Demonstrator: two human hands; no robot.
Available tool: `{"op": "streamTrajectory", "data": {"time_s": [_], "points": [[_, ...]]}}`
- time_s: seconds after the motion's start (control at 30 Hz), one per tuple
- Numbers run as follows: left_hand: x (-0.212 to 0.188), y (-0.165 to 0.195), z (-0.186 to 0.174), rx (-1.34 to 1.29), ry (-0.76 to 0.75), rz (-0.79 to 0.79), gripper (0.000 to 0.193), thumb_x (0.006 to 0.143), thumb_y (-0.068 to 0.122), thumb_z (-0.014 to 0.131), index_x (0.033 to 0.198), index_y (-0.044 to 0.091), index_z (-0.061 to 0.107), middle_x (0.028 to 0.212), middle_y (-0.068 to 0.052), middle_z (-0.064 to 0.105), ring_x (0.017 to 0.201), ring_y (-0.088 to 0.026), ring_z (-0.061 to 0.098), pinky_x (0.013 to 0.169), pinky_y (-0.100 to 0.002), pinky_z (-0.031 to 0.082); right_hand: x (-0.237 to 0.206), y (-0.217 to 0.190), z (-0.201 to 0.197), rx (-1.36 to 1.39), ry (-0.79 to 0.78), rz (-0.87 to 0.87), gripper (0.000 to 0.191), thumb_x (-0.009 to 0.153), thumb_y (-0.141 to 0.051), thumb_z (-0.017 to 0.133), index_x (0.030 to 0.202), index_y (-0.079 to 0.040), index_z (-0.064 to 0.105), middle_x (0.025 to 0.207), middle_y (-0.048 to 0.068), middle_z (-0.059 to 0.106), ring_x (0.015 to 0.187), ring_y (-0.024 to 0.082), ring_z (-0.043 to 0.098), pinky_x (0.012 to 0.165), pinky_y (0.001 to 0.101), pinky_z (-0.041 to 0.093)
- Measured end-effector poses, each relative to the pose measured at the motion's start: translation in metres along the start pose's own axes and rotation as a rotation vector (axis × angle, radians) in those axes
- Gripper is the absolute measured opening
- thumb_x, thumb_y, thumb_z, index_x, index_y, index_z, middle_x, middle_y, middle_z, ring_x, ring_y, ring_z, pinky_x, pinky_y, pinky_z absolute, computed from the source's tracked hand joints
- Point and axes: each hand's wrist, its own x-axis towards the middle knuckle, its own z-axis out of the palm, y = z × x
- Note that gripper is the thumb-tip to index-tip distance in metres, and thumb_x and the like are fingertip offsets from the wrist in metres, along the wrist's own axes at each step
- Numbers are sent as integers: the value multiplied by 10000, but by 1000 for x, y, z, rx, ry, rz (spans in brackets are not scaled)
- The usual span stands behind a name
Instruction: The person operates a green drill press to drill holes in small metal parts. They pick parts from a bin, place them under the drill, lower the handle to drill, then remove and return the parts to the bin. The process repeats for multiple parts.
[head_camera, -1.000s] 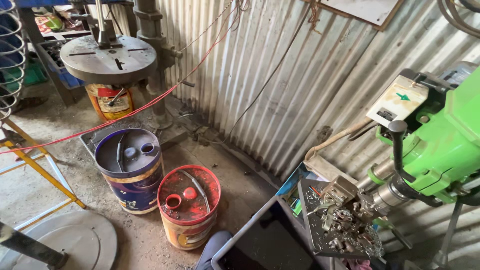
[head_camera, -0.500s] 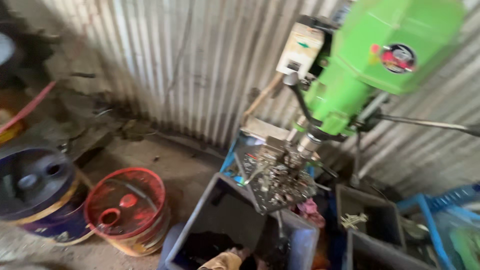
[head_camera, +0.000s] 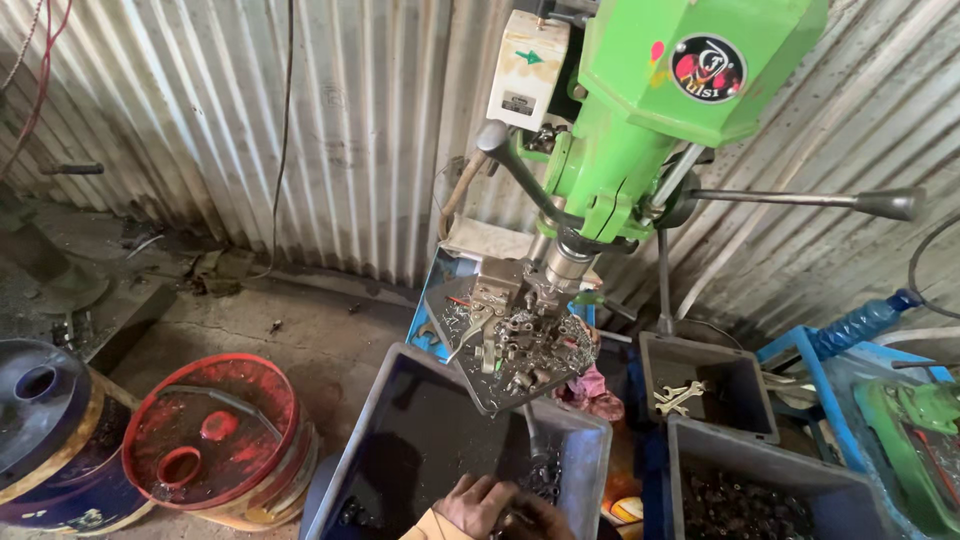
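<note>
View has swung right and closer since a second ago: the green drill press (head_camera: 650, 90) now fills the upper centre, where before it sat at the right edge. The blue-lidded drum (head_camera: 45, 420) has slid to the lower left corner and the red-lidded drum (head_camera: 215, 440) stands just beside it. The second drill stand with the round plate is gone from view.

My hands (head_camera: 490, 505) show only at the bottom edge, low in the grey bin (head_camera: 400, 430) under the press. Both look bunched together over small dark metal parts (head_camera: 545, 475) in the bin's right corner. Fingers are curled in, but I cannot tell what each one grips, or which hand is which; the frame cuts them off.

Press table (head_camera: 515, 345) is heaped with small silvery parts and swarf, directly above the bin.

Labels and signs:
- round black-and-red sticker (head_camera: 708, 68) on the green head, front face
- cream switch box (head_camera: 527, 70) on the head's left side, green arrow mark near the top, small dark plate below

Other containers: grey tray (head_camera: 745, 375) to the right holds a few pale spanners; a second grey bin (head_camera: 750, 490) below it holds dark parts. Blue plastic bottle (head_camera: 865, 320) lies at the far right. Corrugated sheet wall (head_camera: 250, 130) behind everything.
</note>
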Motion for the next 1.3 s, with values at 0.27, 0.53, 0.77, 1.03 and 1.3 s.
{"op": "streamTrajectory", "data": {"time_s": [0.27, 0.53, 0.77, 1.03, 1.3], "points": [[70, 64, -132, -116, 163, 130, 534, 794, -13, 630, 1321, 70, 602, 1242, -171, 651, 1072, -419, 635, 811, -428, 590, -39, -85, -53, 282, 270, -164, 437, 849, 31, 702, 1280, -28, 660, 1145, 113, 771, 1059, 202, 716, 938, 339, 566], [169, 35, -141, 200, 212, 188, 464, 826, 116, 686, 1273, 47, 580, 1145, -159, 628, 1105, -383, 609, 905, -505, 479, 14, -175, -76, 198, 527, -351, 344, 792, -25, 797, 1118, -4, 689, 780, 77, 723, 541, 134, 576, 467, 307, 455], [178, 5, -128, 169, 188, 126, 415, 803, 102, 724, 1204, 61, 626, 1172, -141, 625, 1135, -376, 587, 964, -485, 485, 21, -147, -96, 496, 490, -344, 239, 828, -18, 814, 1062, 25, 791, 898, 78, 774, 712, 116, 692, 631, 264, 561], [145, 18, -153, 5, 609, 120, 364, 799, 54, 738, 1153, 50, 652, 1235, -190, 588, 1158, -424, 542, 978, -523, 459, 38, -162, -103, 567, 543, -358, 283, 892, -97, 746, 1165, -25, 753, 1001, 58, 761, 864, 118, 697, 767, 264, 573], [148, 17, -156, -16, 665, 77, 327, 817, 75, 715, 1136, 52, 648, 1274, -188, 570, 1210, -431, 523, 1016, -538, 421, 112, -182, -95, 1040, 267, -220, 158, 913, 82, 667, 1068, 60, 647, 1046, 122, 703, 974, 278, 727, 908, 365, 611]]}}
